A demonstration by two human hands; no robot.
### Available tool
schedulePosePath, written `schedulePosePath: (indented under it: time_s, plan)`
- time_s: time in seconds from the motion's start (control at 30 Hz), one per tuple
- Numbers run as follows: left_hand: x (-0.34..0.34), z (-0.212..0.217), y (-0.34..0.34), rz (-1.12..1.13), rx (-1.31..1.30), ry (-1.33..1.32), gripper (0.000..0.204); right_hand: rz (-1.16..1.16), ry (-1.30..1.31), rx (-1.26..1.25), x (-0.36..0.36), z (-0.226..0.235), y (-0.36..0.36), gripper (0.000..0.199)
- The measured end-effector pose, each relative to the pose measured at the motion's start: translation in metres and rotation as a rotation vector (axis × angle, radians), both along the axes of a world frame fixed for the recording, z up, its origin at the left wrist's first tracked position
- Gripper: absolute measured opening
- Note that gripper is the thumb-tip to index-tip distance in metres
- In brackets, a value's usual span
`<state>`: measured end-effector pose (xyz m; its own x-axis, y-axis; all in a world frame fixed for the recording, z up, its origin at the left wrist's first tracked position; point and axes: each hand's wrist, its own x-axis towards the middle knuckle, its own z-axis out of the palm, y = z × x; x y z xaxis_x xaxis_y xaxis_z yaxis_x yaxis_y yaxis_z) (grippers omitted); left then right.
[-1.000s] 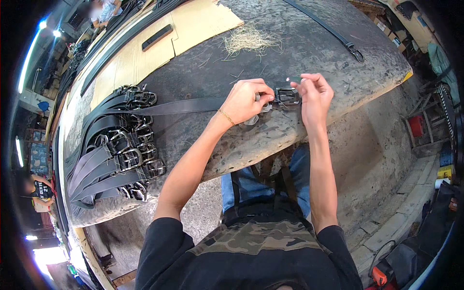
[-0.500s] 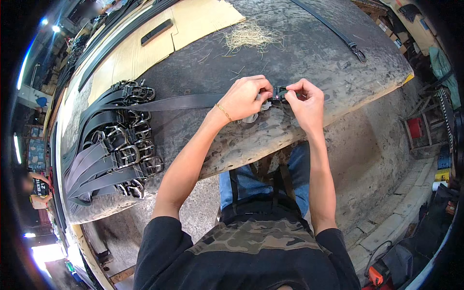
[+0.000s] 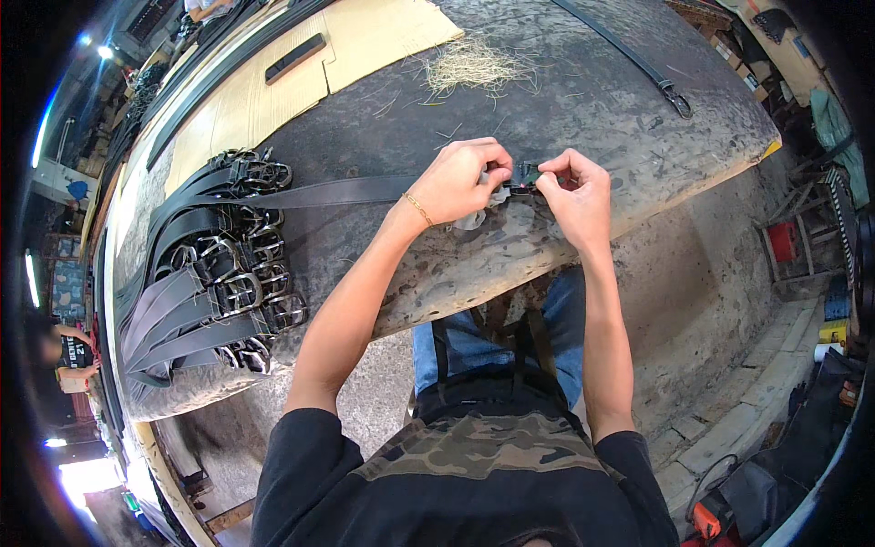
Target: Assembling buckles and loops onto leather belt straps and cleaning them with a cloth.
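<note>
A dark leather belt (image 3: 351, 190) runs across the worktable from the left and passes under my left hand (image 3: 467, 180). That hand is closed, its thumb and forefinger pinched at the belt's buckle end. The metal buckle (image 3: 526, 173) shows in the gap between my two hands. My right hand (image 3: 577, 190) is closed too, thumb and fingertips together at the buckle's right side; its fingers partly hide what they grip. A crumpled greyish scrap (image 3: 471, 221), perhaps cloth or film, pokes out beneath my left hand.
Many buckled belts (image 3: 214, 283) lie piled at the table's left. Cardboard sheets (image 3: 383, 36) with a black phone-like slab (image 3: 294, 59) lie farther off. A heap of straw-coloured strands (image 3: 478, 68) and a strap with a metal clip (image 3: 638, 64) lie beyond my hands. The table's near edge (image 3: 510, 283) borders my lap.
My hands stay almost in place. The right fingertips have shifted very slightly at the buckle, and a bit more of the buckle shows between the hands.
</note>
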<state>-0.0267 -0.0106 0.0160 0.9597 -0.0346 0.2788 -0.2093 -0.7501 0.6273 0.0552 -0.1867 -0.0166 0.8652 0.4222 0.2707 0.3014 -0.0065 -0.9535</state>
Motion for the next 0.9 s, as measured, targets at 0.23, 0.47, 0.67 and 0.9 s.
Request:
schedulePosePath:
  time_s: [0.23,0.47,0.67,0.9]
  plan:
    - [-0.001,0.006,-0.003,-0.022,-0.045,0.046,0.012,-0.006,0.138,0.345,0.006,-0.004,-0.002,0.002]
    - [-0.004,0.002,-0.008,-0.055,0.152,-0.129,0.018,-0.035,0.299,0.589,0.010,-0.005,-0.005,0.005]
    - [-0.005,0.000,-0.017,-0.062,0.295,-0.217,0.005,-0.027,0.317,0.627,0.011,-0.005,-0.004,0.006]
    - [0.002,0.008,0.020,0.262,-0.039,-0.195,0.009,-0.040,0.361,0.730,0.014,-0.006,-0.003,0.006]
